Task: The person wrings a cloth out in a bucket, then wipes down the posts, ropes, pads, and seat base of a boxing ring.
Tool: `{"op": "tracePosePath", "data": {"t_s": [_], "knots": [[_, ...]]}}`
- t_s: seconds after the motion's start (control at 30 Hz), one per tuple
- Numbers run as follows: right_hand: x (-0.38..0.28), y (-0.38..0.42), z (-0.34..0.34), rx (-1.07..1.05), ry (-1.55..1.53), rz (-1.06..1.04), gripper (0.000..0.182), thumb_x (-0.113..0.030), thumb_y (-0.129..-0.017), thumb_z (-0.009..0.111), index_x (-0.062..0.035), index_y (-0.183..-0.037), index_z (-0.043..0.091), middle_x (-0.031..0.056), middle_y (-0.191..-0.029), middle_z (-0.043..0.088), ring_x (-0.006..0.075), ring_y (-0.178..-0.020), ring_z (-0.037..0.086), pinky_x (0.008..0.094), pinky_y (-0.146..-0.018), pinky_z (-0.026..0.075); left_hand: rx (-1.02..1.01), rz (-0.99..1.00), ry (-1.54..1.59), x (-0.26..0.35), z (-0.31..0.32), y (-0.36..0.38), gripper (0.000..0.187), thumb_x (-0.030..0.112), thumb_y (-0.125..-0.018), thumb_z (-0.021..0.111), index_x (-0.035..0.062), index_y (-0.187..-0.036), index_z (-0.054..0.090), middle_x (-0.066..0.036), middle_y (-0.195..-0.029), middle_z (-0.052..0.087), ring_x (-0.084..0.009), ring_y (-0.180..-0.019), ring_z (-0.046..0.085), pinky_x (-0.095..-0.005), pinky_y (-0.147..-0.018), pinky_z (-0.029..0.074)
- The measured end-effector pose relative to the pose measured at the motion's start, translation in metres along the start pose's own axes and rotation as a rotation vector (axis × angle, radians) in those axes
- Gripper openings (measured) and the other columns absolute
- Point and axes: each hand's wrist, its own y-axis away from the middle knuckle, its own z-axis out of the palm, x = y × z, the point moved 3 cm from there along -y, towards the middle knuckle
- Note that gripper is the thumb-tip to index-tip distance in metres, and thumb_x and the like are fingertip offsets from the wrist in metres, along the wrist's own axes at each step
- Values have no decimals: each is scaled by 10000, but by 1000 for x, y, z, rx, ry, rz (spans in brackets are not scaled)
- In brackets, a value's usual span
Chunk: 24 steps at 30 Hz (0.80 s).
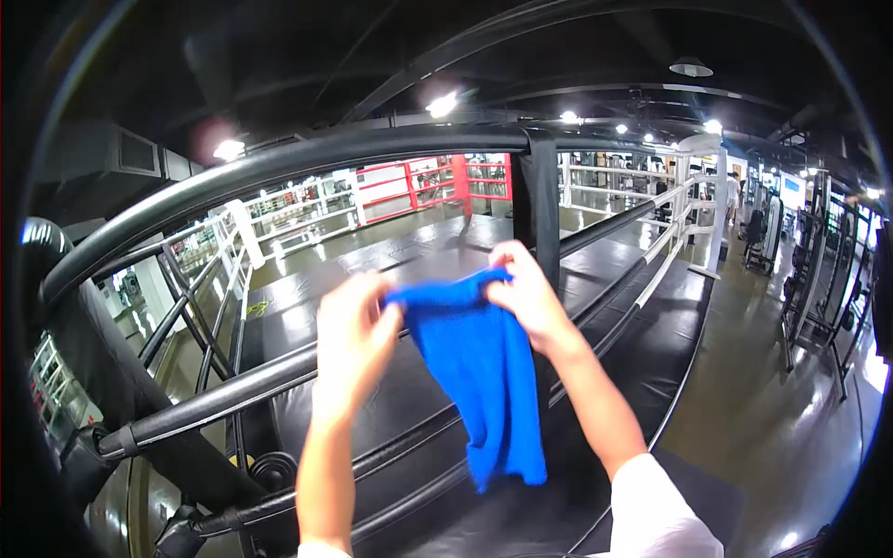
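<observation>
The left hand (352,321) and right hand (524,296) are clamping a blue cloth (488,381) by its upper edge; it is hanging before a boxing ring (242,379). Ceiling lights (443,104) are reflecting off the black mat (298,288) and shiny floor (744,437), where gym machines (814,270) are standing.

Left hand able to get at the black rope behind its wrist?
Probably yes: nothing shows between the left hand and the rope, though it grips the cloth and may need to let go.
</observation>
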Motion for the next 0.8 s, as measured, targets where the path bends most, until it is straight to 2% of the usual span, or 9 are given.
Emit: {"op": "tracePosePath", "data": {"t_s": [0.1,0.13,0.23,0.3,0.4,0.43,0.53,0.67,0.8], "knots": [[8,-81,-16,50,-11,74,402,-29,-849,726,-71,-1212,559,78,-1089,647,164,-989,626,322,-872,529,143,93,-279,-25,6,-82,172,125,-810,772,60,-953,701,-95,-714,643,-196,-586,631,-365,-605,505],[26,-99,-22,46,-7,83,402,-29,-849,726,-71,-1212,559,78,-1089,647,164,-989,626,322,-872,529,0,-105,-146,-27,8,-97,214,133,-821,778,47,-996,691,-89,-692,657,-199,-618,678,-359,-615,518],[41,-101,-16,283,1198,-181,500,-162,-840,775,-46,-1293,597,187,-1114,685,345,-1064,655,426,-999,510,-221,-447,-16,-75,26,-101,612,184,-810,811,14,-1348,573,-100,-791,712,-220,-713,732,-340,-684,567],[25,-77,4,155,991,-552,459,-204,-868,748,-63,-1286,624,192,-1180,672,381,-1126,626,432,-1037,493,-276,-267,-374,-115,28,-82,788,254,-777,844,28,-1450,502,-133,-924,736,-233,-767,741,-359,-716,582],[26,-39,34,-652,737,-456,415,-304,-920,715,-74,-1264,686,190,-1344,620,361,-1273,571,457,-1054,485,-426,-331,-397,-136,11,-55,741,314,-785,839,42,-1413,556,-162,-999,737,-278,-872,739,-397,-805,572],[39,-31,35,-669,876,-586,632,-362,-868,778,-113,-1420,598,173,-1366,612,354,-1291,569,456,-1090,465,-509,-381,-383,-138,6,-46,665,325,-811,818,44,-1373,601,-158,-975,741,-286,-887,738,-408,-833,563],[50,-35,15,-691,1061,-727,1053,-225,-695,898,-196,-1600,361,134,-1371,606,337,-1257,587,436,-1089,462,-647,-452,-435,-80,-34,-25,510,442,-902,711,34,-1206,712,-225,-967,742,-384,-972,723,-468,-907,545],[76,-69,-19,-694,1167,-634,1087,-175,-653,899,-176,-1596,361,106,-1167,674,353,-1079,658,448,-913,536,-709,-228,-533,-40,-87,25,631,446,-835,759,40,-1303,641,-230,-1029,727,-423,-1007,694,-490,-907,531],[100,-92,-54,-647,1222,-678,629,-82,-678,802,-94,-1262,567,155,-998,681,392,-980,677,488,-833,553,-599,-91,-733,-54,-139,64,854,222,-616,886,82,-1397,570,-209,-1003,692,-422,-957,666,-479,-840,515]]}}
